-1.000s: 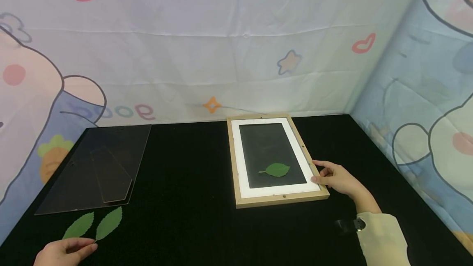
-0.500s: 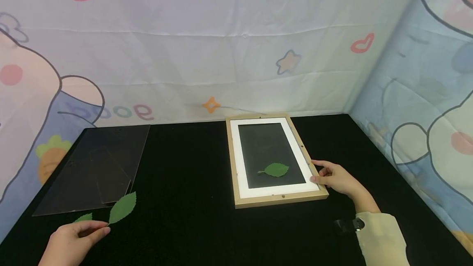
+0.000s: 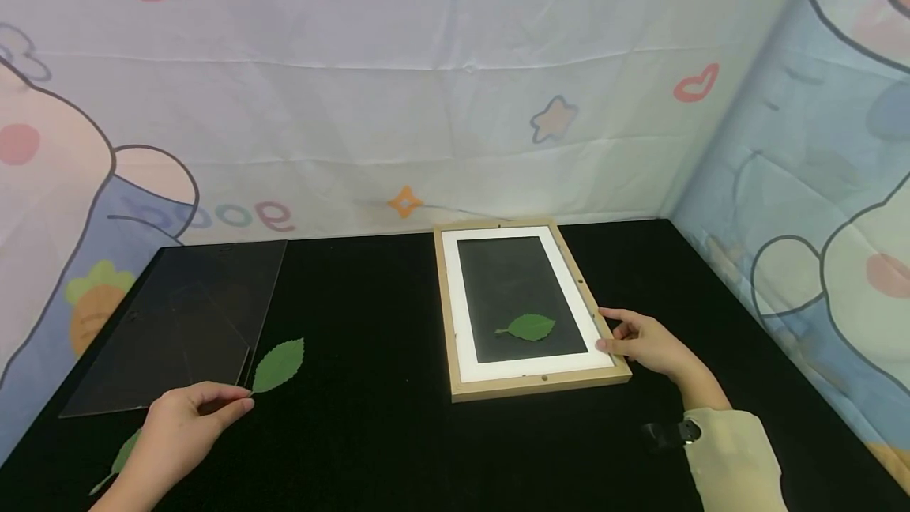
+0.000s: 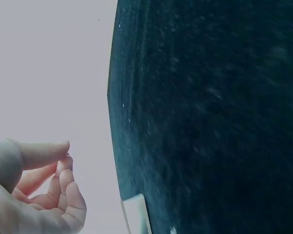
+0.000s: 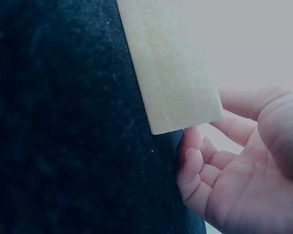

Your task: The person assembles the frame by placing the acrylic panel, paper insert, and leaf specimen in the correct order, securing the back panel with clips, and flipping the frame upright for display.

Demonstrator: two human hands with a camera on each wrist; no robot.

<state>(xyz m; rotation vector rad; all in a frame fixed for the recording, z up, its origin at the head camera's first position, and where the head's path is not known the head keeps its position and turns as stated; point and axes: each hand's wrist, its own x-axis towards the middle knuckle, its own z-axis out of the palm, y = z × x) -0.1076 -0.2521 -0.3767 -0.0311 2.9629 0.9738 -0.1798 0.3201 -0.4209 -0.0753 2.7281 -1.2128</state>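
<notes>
In the head view my left hand (image 3: 178, 433) pinches a green leaf (image 3: 279, 366) by its stem between thumb and forefinger, raised over the table's left part. The left wrist view shows the thumb and fingertips meeting, with the leaf not visible there. My right hand (image 3: 650, 350) grips the right side of a light wooden picture frame (image 3: 540, 387), thumb on the near right corner area. Inside the frame sit a white mat (image 3: 465, 338) and a dark panel, on which another leaf (image 3: 532, 327) lies crosswise near the bottom. A wooden side shows close in the right wrist view.
A dark backing board (image 3: 206, 306) with a stand flap lies at the left. A further leaf (image 3: 124, 453) lies near it, partly hidden behind my left wrist. Black cloth (image 3: 355, 338) covers the table; a printed curtain (image 3: 370, 101) hangs behind.
My left hand has lifted the leaf off the left side and carried it right and away from me. The other leaf stays behind. My right hand and the frame have not moved.
</notes>
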